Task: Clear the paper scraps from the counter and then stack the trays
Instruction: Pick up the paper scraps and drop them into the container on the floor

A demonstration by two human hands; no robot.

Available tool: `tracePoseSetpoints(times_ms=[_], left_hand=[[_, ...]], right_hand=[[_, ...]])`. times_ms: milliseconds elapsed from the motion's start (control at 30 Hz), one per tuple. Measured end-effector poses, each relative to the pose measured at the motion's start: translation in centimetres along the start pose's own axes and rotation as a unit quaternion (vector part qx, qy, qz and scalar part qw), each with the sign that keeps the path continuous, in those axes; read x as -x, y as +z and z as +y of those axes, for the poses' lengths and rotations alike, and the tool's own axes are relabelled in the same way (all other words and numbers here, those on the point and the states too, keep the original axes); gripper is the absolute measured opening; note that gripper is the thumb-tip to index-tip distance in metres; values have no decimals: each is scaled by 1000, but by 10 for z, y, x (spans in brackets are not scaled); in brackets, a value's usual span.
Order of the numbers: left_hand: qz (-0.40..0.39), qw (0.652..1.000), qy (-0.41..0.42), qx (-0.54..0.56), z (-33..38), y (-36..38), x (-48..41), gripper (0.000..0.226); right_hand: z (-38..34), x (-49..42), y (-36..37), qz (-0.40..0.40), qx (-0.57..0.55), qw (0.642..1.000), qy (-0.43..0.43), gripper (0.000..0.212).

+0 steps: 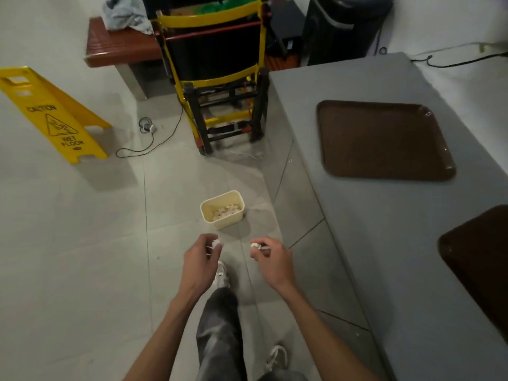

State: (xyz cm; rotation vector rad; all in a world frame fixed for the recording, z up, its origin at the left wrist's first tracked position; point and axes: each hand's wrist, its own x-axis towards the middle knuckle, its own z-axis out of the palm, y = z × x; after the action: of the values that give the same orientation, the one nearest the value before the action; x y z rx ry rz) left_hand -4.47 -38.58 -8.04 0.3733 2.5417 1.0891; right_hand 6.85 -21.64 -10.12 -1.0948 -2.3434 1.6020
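Illumination is dim, flat and grey-toned throughout. The yellow plastic wet-floor sign [59, 119] and the cream rectangular plastic bin [222, 210] cast soft shadows toward the lower right on the pale tiled floor [82, 257], indicating a source above at far left. Small glints mark the rim of the brown rectangular tray [384, 138]. Detail is soft overall, and the sign lettering is smeared. The edge of the grey counter [384, 243] bows from wide-angle distortion.

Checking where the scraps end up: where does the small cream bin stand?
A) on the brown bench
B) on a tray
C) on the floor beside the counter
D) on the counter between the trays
C: the cream bin stands on the floor tiles left of the counter, ahead of the left hand and right hand, each pinching a paper scrap.
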Motion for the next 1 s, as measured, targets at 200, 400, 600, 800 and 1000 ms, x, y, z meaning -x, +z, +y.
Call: tracePoseSetpoints(times_ms=[200, 400, 600, 800, 1000], left_hand=[[-84, 995, -36, -27, -32, 7, -130, 21], [-108, 990, -67, -61, -76, 32, -241, 17], [-123, 978, -166, -17, -157, 102, -330, 11], [-111, 968, -224, -21, -239, 178, -392, 13], [-137, 960, -244, -13, -284, 230, -432, 40]], right_hand=[[-12, -119, 50, 13, 9, 998, 54, 9], [13, -231, 110, 24, 51, 996, 70, 16], [89, -335, 187, -10, 70, 994, 83, 18], [164, -413, 248, -61, 136, 985, 84, 22], [205, -465, 280, -137, 188, 969, 78, 36]])
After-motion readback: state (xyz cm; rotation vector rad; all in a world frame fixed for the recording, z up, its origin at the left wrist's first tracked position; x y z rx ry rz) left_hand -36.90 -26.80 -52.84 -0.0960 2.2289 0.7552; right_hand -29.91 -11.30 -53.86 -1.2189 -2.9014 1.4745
